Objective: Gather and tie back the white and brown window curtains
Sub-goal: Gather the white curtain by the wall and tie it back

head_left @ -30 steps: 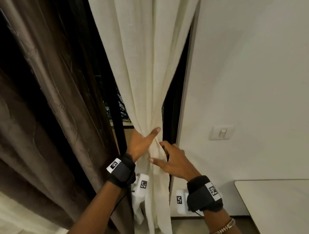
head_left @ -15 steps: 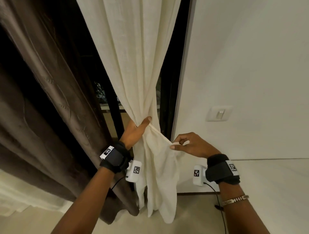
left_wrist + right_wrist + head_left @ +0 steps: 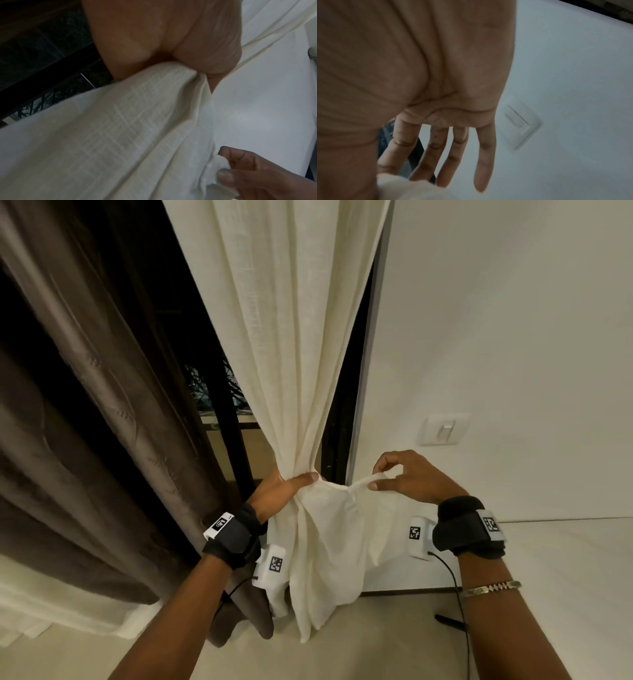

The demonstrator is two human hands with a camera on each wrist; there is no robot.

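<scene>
While the heavy dark-brown patterned curtain (image 3: 85,422) hangs loose at the left, not yet gathered, the cream loose-weave white curtain (image 3: 291,337) is cinched at its waist beside the window frame. The left hand (image 3: 281,491) is wrapped round that bunch; the right hand (image 3: 407,477) pinches a pulled-out corner between thumb and forefinger, other fingers spread. That small pinch could slip, or the bunch fan open if the left grip eases. Only the left wrist view shows the weave and the pinched fold; the right wrist view shows the white wall switch (image 3: 518,121).
</scene>
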